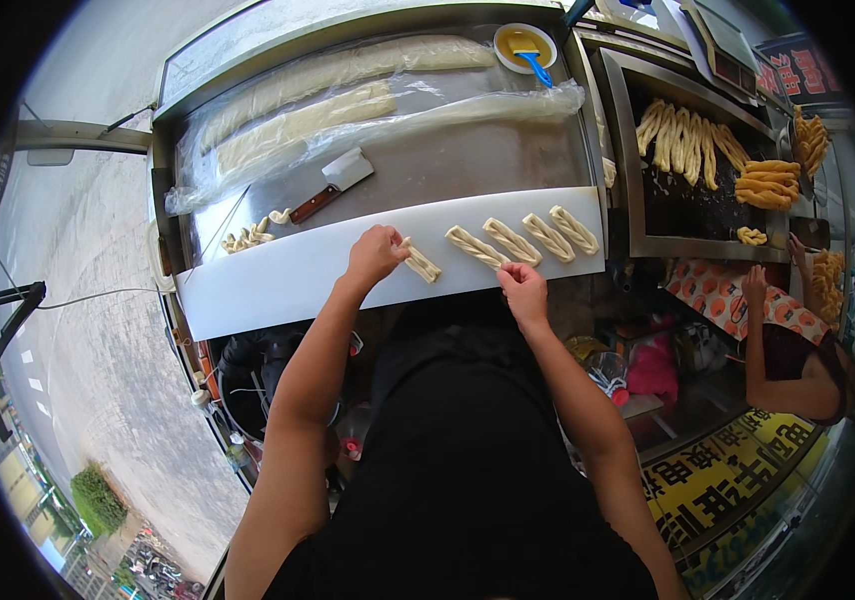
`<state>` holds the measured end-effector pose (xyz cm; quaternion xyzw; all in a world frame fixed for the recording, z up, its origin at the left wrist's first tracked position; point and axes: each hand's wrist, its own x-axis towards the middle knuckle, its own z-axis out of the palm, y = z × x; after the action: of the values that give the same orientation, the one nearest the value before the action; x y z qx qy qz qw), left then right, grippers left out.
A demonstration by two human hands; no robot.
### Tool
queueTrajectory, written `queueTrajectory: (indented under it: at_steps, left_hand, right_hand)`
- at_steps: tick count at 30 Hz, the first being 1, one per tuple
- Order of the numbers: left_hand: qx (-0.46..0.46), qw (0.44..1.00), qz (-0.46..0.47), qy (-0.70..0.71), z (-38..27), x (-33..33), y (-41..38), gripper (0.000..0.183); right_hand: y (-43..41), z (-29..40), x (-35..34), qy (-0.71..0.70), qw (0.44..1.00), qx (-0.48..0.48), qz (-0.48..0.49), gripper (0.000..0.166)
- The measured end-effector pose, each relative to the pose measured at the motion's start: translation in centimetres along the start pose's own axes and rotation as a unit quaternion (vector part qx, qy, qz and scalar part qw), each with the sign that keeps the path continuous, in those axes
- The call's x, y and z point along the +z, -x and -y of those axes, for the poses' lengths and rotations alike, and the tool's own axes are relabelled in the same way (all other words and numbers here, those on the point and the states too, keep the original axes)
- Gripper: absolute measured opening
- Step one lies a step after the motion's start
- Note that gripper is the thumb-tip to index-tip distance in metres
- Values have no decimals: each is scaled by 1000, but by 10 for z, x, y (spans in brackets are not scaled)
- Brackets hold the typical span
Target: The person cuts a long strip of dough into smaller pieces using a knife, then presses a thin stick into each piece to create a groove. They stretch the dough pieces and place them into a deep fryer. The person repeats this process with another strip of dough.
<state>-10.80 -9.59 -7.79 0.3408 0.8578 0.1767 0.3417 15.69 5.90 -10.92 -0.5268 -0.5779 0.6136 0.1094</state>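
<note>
On a white cutting board (285,281) lie pale raw dough strips in a slanted row. My left hand (377,259) pinches the upper end of a short dough strip (423,262), which rests on the board. To its right, the thumb and fingers of my right hand (523,291) close on the lower end of a twisted dough strip (475,246). Further right lie three more strips, the nearest of them a folded dough strip (511,240). Behind the board a cleaver (349,170) with a wooden handle rests on the metal worktop (472,161).
Long dough slabs (352,67) lie under clear plastic film. A bowl (499,49) holds yellow liquid and a blue-handled brush (529,56). Dough scraps (247,238) sit left. At right, a fryer (697,247) contains dough sticks (686,142); another person's hand (755,285) is beside it.
</note>
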Motion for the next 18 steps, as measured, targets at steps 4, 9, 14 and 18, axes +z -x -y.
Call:
queueTrajectory:
  at_steps: [4,9,14,18]
  left_hand:
    - [66,997,23,26,-7,15,2,19]
    - [-51,924,195,325,-19,5,7,17]
    - [-58,711,266,648,-44,-3,27,27]
    - [2,722,216,657,-84,-4,33,54]
  right_hand:
    - [-1,14,21,73,992,-47,91,24]
    - [3,32,33,154,964,-104,192,40]
    - [17,56,25,-160,940,40,299,44]
    - [14,62,10,-257,900,149,320,31]
